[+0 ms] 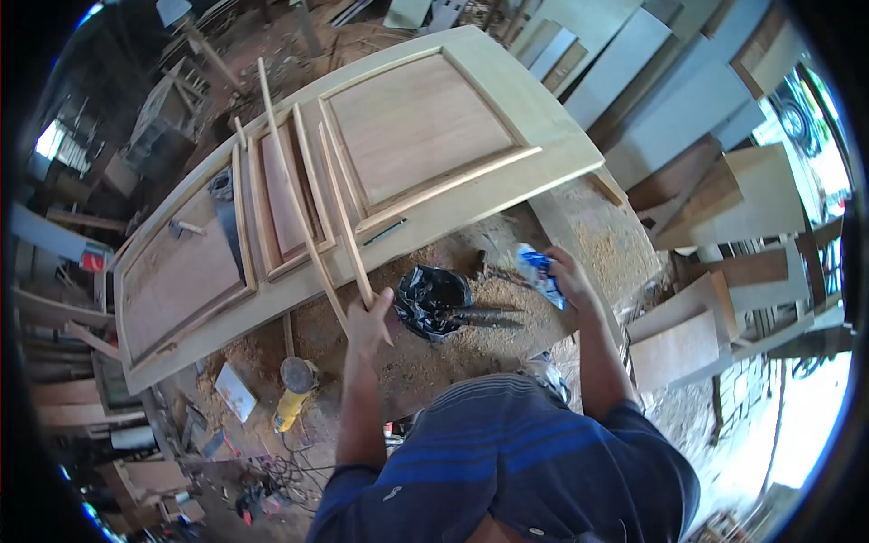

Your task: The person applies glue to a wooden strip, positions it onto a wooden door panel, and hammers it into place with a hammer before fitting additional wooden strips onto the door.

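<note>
My left hand (369, 324) is closed around the lower end of a thin wooden strip (344, 217), which slants up over a panelled wooden door (543, 167). Close beside it, a second long wooden strip (288, 172) lies across the door's middle panel. In my right hand (570, 277) is a blue-and-white bottle (540, 274), held over the sawdust-covered bench; its label is too blurred to read. Between my hands sits a black plastic bag (433, 294), opened at the top. A dark pencil or pen (386, 232) rests on the door's near edge.
A hammer (187, 227) lies on the door's left panel. On the bench's left are a yellow power tool (290, 409) and a white rectangular piece (235, 392). Dark flat tools (489, 317) lie right of the bag. Boards (715, 190) lean along the right side.
</note>
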